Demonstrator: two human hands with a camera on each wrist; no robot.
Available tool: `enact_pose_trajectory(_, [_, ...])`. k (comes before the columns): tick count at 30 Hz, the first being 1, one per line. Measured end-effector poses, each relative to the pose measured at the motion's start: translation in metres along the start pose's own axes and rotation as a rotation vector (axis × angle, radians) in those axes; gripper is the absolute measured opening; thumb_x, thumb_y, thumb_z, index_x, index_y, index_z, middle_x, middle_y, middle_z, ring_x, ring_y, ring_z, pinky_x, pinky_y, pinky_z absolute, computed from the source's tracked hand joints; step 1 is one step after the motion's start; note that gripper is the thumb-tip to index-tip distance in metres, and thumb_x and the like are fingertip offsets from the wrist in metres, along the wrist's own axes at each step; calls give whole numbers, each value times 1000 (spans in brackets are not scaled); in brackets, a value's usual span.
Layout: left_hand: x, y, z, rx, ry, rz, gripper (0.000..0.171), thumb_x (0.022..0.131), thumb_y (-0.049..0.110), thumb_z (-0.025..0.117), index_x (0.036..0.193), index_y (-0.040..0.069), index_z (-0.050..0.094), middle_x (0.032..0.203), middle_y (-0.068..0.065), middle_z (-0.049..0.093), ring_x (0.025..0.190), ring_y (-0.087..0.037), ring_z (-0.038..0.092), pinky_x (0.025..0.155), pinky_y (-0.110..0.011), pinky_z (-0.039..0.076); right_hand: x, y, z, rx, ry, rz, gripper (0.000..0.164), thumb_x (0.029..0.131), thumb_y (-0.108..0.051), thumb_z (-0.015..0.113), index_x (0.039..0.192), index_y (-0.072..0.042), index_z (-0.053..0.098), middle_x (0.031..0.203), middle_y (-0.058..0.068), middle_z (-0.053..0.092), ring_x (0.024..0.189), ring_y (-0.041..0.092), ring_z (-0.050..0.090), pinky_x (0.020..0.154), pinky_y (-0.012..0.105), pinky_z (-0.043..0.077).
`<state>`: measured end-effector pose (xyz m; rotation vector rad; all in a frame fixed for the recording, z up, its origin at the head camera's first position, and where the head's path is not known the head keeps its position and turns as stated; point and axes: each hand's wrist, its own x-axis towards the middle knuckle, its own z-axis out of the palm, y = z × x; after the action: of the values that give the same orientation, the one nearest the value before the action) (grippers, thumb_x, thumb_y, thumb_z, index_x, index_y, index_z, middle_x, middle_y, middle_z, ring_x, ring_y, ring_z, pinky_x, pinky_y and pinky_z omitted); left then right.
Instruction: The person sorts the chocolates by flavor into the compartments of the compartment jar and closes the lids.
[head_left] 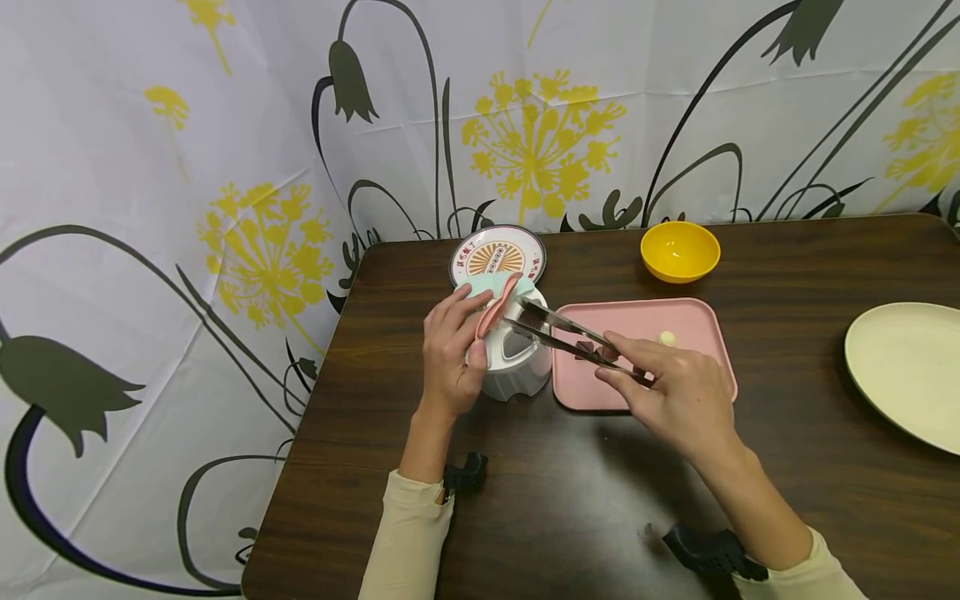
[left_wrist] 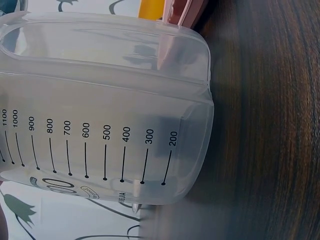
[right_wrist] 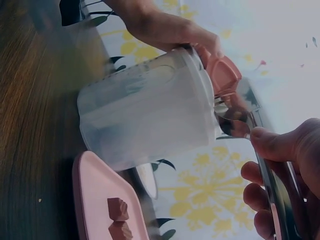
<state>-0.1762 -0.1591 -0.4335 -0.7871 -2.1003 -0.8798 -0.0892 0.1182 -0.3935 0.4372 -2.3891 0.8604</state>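
Observation:
A translucent plastic pitcher (head_left: pixel 517 379) stands upright on the table; its measuring marks show on the wall (left_wrist: pixel 110 110) in the left wrist view. At its top, my left hand (head_left: pixel 448 354) holds a raised pink lid (head_left: pixel 495 312) between thumb and fingers. A mint-green part (head_left: pixel 474 284) shows beside this lid. My right hand (head_left: pixel 678 396) grips metal tongs (head_left: pixel 567 323) from the right. The tongs' spoon-like and pronged tips are right at the pitcher's mouth in the right wrist view. What lies between the tips I cannot tell.
Right of the pitcher lies a pink tray (head_left: pixel 708 321) with brown chocolate-like pieces (right_wrist: pixel 118 210) and a small pale piece (head_left: pixel 667 338). A printed plate (head_left: pixel 531 242) is behind the pitcher. A yellow bowl (head_left: pixel 679 252) stands at the back, a cream plate (head_left: pixel 911 375) far right.

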Motion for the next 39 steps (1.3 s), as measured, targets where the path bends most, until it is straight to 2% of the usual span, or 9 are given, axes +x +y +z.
enact_pose_trajectory(8, [1, 1, -1, -8, 5, 3, 60, 94, 42, 28, 105, 7, 75, 124, -6, 65, 129, -30, 48, 105, -55, 29, 0, -1, -1, -10, -19, -5, 47, 70, -28, 87, 114, -16, 76, 65, -8, 64, 48, 3, 46, 44, 26, 35])
enact_pose_trajectory(17, [1, 2, -1, -15, 4, 2, 58, 93, 41, 29, 105, 8, 75, 124, -7, 65, 128, -31, 48, 107, -51, 27, 1, 0, -4, 7, -52, 23, 53, 71, -27, 86, 121, -17, 71, 74, -11, 67, 54, 4, 51, 48, 27, 39])
enact_pose_trajectory(22, [1, 2, -1, -13, 1, -1, 58, 93, 42, 29, 104, 8, 75, 124, -6, 65, 129, -30, 48, 107, -52, 28, 1, 5, -12, 18, -70, 97, 55, 71, -28, 87, 122, -18, 70, 74, -9, 66, 53, 6, 51, 47, 30, 39])
enact_pose_trajectory(29, [1, 3, -1, -11, -3, -5, 58, 93, 41, 29, 104, 7, 75, 124, -6, 65, 129, -30, 48, 106, -52, 28, -3, 22, -22, -29, -107, 172, 53, 73, -33, 85, 121, -19, 69, 72, -8, 67, 55, 11, 57, 48, 33, 36])
enact_pose_trajectory(34, [2, 3, -2, -8, -6, -8, 57, 92, 40, 30, 105, 7, 76, 124, -6, 65, 129, -30, 48, 107, -52, 28, -8, 40, -24, -77, -162, 226, 50, 74, -35, 84, 118, -17, 70, 70, -6, 67, 57, 17, 53, 48, 34, 33])
enact_pose_trajectory(39, [2, 4, -3, -7, -6, -6, 56, 92, 39, 31, 104, 7, 75, 124, -6, 65, 129, -30, 48, 106, -52, 29, -17, 55, -22, -124, -239, 285, 59, 75, -36, 83, 126, -11, 67, 71, -1, 68, 60, 24, 56, 48, 38, 35])
